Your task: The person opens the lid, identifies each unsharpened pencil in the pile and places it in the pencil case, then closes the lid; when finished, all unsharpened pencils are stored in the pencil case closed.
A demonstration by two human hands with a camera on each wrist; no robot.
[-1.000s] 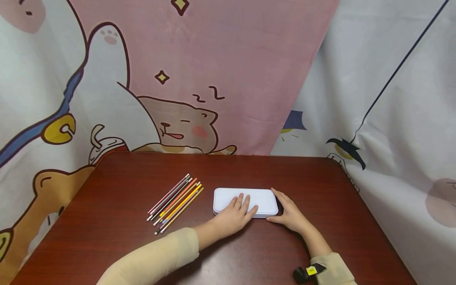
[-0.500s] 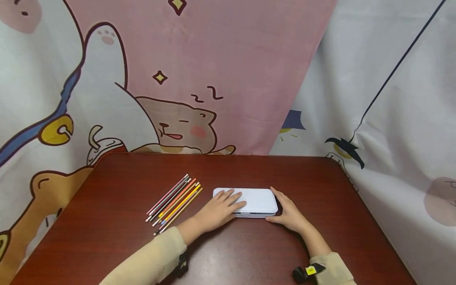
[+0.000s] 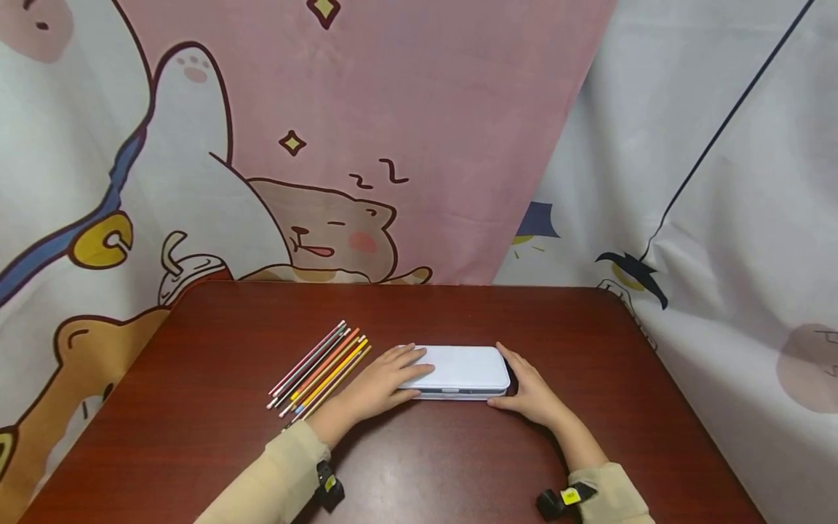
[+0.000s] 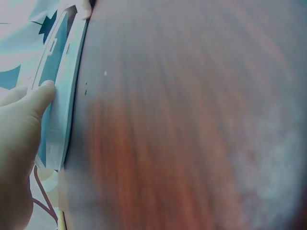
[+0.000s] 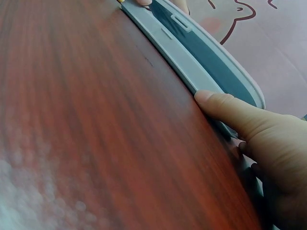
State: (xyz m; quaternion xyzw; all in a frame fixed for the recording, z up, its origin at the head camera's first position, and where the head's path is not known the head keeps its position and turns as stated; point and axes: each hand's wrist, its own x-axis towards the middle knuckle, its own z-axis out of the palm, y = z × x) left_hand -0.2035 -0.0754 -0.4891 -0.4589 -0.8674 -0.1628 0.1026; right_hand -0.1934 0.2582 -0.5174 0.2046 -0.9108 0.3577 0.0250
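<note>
A white pencil case (image 3: 461,366) lies on the table with its lid slightly raised along the front. The wrist views show a gap between the lid (image 5: 230,67) and the base (image 5: 165,40). My left hand (image 3: 376,386) is at the left end, fingers over the lid and thumb (image 4: 44,96) against its front edge. At the right end, my right hand (image 3: 533,393) grips the case, its thumb (image 5: 223,105) on the front of the base and its fingers behind. The inside of the case cannot be made out.
Several pencils (image 3: 321,367) lie side by side on the brown table (image 3: 419,466), left of the case and close to my left forearm. A printed cloth (image 3: 445,145) hangs behind the table.
My left hand has slid left from the middle of the lid to its left end. The front of the lid has lifted a little. My right hand has stayed in place.
</note>
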